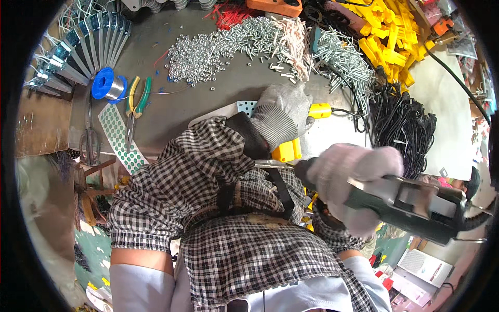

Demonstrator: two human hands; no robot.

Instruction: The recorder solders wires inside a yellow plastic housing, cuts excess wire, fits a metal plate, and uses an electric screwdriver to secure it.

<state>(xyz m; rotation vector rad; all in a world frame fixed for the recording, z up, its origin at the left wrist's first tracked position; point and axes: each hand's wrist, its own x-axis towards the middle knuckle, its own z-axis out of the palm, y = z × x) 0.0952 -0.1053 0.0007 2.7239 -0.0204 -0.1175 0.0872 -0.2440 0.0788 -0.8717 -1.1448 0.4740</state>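
Note:
My left hand (286, 106), in a light grey knit glove, is closed over a yellow plastic part at the table's front edge. A yellow block (287, 151) of that part shows below the hand. To its right, a yellow cylindrical end (319, 110) runs into a black cord. Most of the left fingers are hidden. A perforated metal strip (246, 107) lies beside the left wrist. My right hand (358, 177), in a pale glove and blurred by motion, is wrapped round a dark, bulky hand tool (410, 205). The tool points off to the right; its exact kind is unclear.
Nuts (192, 60), screws (254, 39) and pale pins (292, 41) are heaped at the back. Yellow parts (390, 41) and black cords (405, 125) pile up on the right. On the left are a wire spool (108, 85), pliers (138, 104), scissors (89, 140) and a dotted strip (119, 132).

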